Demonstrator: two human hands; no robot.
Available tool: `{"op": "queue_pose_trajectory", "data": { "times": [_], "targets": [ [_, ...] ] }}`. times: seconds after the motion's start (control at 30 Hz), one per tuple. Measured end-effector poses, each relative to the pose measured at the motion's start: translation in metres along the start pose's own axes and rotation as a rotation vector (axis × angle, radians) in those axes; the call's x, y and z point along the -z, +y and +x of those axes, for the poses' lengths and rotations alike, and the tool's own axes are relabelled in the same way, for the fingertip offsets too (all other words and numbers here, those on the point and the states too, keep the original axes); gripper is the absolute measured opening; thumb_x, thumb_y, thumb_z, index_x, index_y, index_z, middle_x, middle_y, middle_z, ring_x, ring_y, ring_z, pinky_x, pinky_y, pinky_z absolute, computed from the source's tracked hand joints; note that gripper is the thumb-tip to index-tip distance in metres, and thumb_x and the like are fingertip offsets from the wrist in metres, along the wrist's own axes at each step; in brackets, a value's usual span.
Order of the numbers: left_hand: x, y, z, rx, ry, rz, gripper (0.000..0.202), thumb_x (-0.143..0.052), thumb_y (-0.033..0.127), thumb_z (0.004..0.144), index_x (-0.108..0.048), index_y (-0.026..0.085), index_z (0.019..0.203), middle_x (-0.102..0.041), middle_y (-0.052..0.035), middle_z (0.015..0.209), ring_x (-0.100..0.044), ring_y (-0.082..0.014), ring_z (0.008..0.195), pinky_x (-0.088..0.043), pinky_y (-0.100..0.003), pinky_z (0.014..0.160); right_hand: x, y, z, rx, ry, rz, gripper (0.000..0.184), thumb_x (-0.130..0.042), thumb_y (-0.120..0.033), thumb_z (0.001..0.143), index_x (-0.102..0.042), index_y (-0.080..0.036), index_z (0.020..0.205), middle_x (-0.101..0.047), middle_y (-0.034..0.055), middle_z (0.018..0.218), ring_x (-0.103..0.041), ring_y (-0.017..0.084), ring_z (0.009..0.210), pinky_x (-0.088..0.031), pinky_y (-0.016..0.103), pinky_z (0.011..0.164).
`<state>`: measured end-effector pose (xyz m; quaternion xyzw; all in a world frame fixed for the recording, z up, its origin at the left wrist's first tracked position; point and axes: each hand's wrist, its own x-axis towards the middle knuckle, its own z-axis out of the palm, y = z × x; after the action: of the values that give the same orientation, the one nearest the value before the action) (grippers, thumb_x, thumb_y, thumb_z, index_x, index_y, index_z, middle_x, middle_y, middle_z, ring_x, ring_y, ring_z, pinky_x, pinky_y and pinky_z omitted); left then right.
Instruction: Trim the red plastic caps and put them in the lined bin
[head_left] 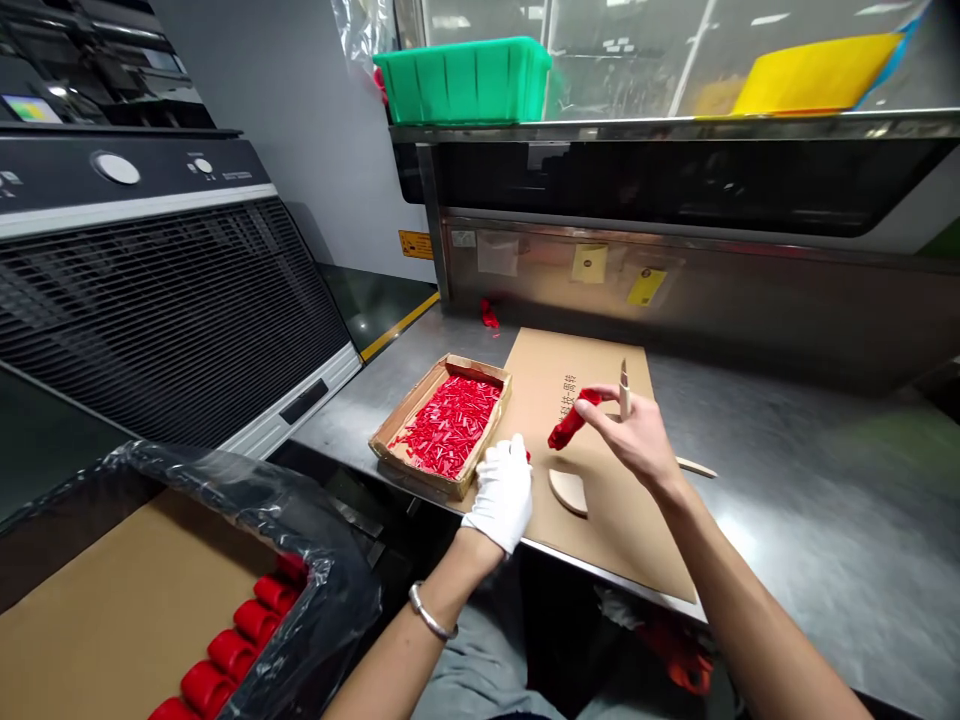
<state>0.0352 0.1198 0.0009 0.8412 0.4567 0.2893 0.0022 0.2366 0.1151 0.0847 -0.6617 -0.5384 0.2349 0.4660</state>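
My right hand [634,435], bare, pinches a red moulded piece [574,420] above the cardboard sheet [592,350]. A slim knife-like tool [625,390] sticks up between the fingers of that same hand. My left hand [502,495] wears a white glove and is closed beside the right wall of a shallow cardboard box [384,440]. A speck of red shows at the glove's edge; what the fingers hold is hidden. Many small red scraps [454,425] lie in the box. Below the red piece rests a pale, flat wedge [568,492] on the sheet.
A pale stick [697,467] lies by the sheet's right edge. A red scrap [489,315] is at the back of the metal table [787,450]. At lower left, a plastic-lined bin [255,490] contains several red rings [232,652]. A green basket [465,82] stands on the shelf above.
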Motion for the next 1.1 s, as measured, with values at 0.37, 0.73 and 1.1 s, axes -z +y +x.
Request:
{"op": "queue_pose_trajectory", "data": {
  "times": [0.37, 0.73, 1.1],
  "targets": [
    [0.073, 0.051, -0.04, 0.077, -0.223, -1.091, 0.041, -0.06, 0.046, 0.093, -0.046, 0.02, 0.122, -0.064, -0.0091, 0.11, -0.067, -0.0205, 0.093, -0.056, -0.036, 0.086, 0.017, -0.039, -0.125, -0.006, -0.38, 0.278, 0.049, -0.066, -0.052, 0.089, -0.06, -0.019, 0.125, -0.059, 0.0014, 0.078, -0.054, 0.014, 0.065, -0.047, 0.025, 0.058],
    [0.081, 0.029, -0.057, 0.051, -0.102, -0.971, 0.022, -0.05, 0.037, 0.099, -0.054, 0.023, 0.115, -0.061, -0.0046, 0.104, -0.061, -0.0189, 0.093, -0.047, -0.032, 0.087, 0.033, -0.029, -0.144, 0.542, -0.192, -0.438, 0.023, -0.055, -0.02, 0.099, -0.063, -0.024, 0.12, -0.066, 0.0014, 0.083, -0.061, 0.012, 0.063, -0.042, 0.026, 0.06],
    [0.081, 0.028, -0.058, 0.082, -0.122, -0.939, 0.021, -0.054, 0.037, 0.097, -0.057, 0.021, 0.111, -0.064, -0.0052, 0.1, -0.062, -0.0189, 0.088, -0.049, -0.032, 0.084, 0.031, -0.037, -0.142, 0.688, -0.076, -0.732, 0.024, -0.052, -0.028, 0.101, -0.067, -0.02, 0.119, -0.054, -0.0016, 0.066, -0.044, 0.01, 0.048, -0.025, 0.029, 0.048]
  ]
}}
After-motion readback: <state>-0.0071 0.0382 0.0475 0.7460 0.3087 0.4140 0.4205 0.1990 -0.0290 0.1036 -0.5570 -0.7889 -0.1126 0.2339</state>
